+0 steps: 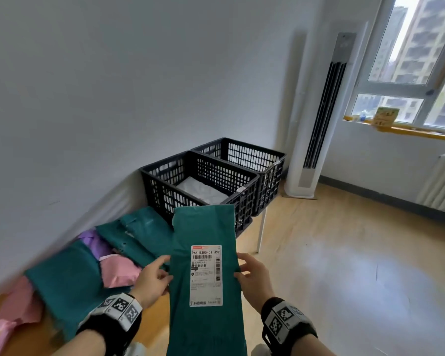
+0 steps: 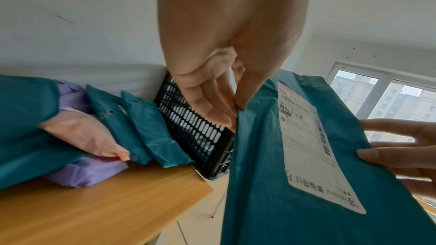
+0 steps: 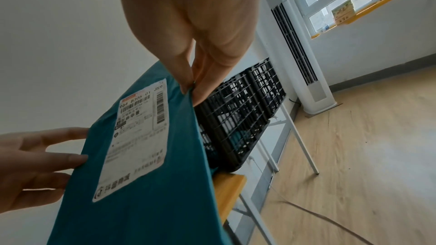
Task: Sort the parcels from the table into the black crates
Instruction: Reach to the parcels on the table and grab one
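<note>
Off the table's (image 2: 99, 202) right edge, a teal parcel (image 1: 203, 227) is held up, label up, both hands pinching its sides: left hand (image 1: 152, 281) fingers clamped on the left edge, right hand (image 1: 254, 276) on the right. Two black crates (image 1: 198, 176) stand at the table's far end; more parcels (image 1: 62, 276) lie along its wall edge.

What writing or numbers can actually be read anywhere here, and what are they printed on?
"964 B305-01 JS9": top line of the white shipping label on the teal parcel pinched by the left hand and right hand.
Barcodes, Chinese print and the logo line on that label: too small or blurred to read.
Wristband markers: patterns, no words.
Yellow box on the windowsill: unreadable.
</note>
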`<action>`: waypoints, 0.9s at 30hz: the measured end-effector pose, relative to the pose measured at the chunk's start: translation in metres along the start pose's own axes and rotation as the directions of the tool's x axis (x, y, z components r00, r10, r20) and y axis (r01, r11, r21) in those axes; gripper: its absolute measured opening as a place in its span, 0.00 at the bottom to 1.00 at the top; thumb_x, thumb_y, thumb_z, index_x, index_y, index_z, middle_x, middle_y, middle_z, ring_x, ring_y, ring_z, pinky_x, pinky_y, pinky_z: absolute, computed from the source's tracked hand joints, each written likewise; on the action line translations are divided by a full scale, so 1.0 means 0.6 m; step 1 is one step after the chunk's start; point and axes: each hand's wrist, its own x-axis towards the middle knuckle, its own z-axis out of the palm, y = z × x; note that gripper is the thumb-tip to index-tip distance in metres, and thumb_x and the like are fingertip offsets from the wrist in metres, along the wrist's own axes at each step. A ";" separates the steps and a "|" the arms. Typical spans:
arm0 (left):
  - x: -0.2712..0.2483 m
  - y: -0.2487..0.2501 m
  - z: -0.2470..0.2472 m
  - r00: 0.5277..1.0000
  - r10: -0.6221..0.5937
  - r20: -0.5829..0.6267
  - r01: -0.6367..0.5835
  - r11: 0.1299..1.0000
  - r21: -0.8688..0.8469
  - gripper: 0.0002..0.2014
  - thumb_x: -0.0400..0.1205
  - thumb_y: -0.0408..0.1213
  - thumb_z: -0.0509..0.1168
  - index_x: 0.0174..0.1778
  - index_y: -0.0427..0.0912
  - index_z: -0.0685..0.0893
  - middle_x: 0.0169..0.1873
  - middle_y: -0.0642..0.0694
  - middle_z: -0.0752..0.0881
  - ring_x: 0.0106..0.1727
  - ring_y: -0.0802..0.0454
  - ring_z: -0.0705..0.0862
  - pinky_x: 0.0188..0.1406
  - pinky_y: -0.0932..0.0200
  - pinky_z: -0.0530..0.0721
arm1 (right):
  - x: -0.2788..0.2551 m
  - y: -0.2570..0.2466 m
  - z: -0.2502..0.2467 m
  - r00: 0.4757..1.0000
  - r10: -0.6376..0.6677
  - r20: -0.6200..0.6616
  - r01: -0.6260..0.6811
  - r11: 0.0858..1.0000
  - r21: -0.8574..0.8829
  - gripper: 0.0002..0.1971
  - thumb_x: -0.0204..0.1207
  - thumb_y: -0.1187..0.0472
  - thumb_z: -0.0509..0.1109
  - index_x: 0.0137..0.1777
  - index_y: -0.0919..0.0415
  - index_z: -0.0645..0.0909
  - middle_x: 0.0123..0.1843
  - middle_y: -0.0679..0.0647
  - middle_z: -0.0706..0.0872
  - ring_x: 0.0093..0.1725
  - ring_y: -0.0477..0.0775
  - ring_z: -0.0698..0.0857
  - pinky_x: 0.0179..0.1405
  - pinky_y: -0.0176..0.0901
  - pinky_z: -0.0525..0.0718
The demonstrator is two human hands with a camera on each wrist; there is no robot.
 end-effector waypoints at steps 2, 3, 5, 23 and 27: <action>0.008 0.027 0.056 1.000 0.014 0.013 -0.015 1.000 0.018 0.19 0.81 0.20 0.61 0.63 0.45 0.75 0.29 0.44 0.86 0.24 0.55 0.80 0.24 0.64 0.78 | 0.014 0.025 -0.056 1.000 -0.001 -0.013 0.001 1.000 0.007 0.23 0.77 0.75 0.64 0.56 0.41 0.79 0.45 0.50 0.87 0.42 0.52 0.89 0.42 0.49 0.90; 0.010 0.042 0.081 1.000 0.021 0.014 -0.022 0.999 0.024 0.19 0.81 0.20 0.61 0.62 0.47 0.75 0.29 0.46 0.86 0.24 0.54 0.80 0.24 0.63 0.78 | 0.021 0.036 -0.082 1.000 0.003 -0.016 -0.002 1.000 0.008 0.23 0.77 0.74 0.64 0.58 0.42 0.78 0.45 0.50 0.87 0.43 0.52 0.89 0.42 0.49 0.90; 0.016 0.068 0.128 0.999 0.030 0.010 -0.030 0.999 0.036 0.19 0.81 0.22 0.62 0.61 0.50 0.75 0.31 0.45 0.88 0.26 0.50 0.81 0.25 0.61 0.79 | 0.033 0.056 -0.130 1.000 0.004 -0.017 -0.004 1.000 0.005 0.22 0.77 0.74 0.64 0.59 0.43 0.78 0.46 0.51 0.87 0.42 0.52 0.89 0.41 0.47 0.90; 0.293 0.269 0.236 0.996 0.085 0.007 -0.085 0.996 -0.009 0.24 0.81 0.22 0.62 0.73 0.41 0.71 0.41 0.35 0.89 0.39 0.45 0.88 0.34 0.61 0.88 | 0.369 0.013 -0.342 0.994 -0.095 0.053 0.093 0.995 0.039 0.20 0.76 0.78 0.65 0.59 0.55 0.81 0.43 0.58 0.86 0.42 0.58 0.88 0.41 0.55 0.90; 0.378 0.304 0.213 0.996 0.075 -0.044 -0.075 0.997 0.012 0.27 0.81 0.23 0.64 0.76 0.38 0.68 0.39 0.36 0.88 0.39 0.42 0.88 0.36 0.57 0.88 | 0.473 -0.043 -0.354 0.985 -0.097 0.143 0.094 0.995 0.032 0.17 0.76 0.79 0.65 0.59 0.61 0.80 0.40 0.57 0.85 0.38 0.53 0.87 0.33 0.46 0.90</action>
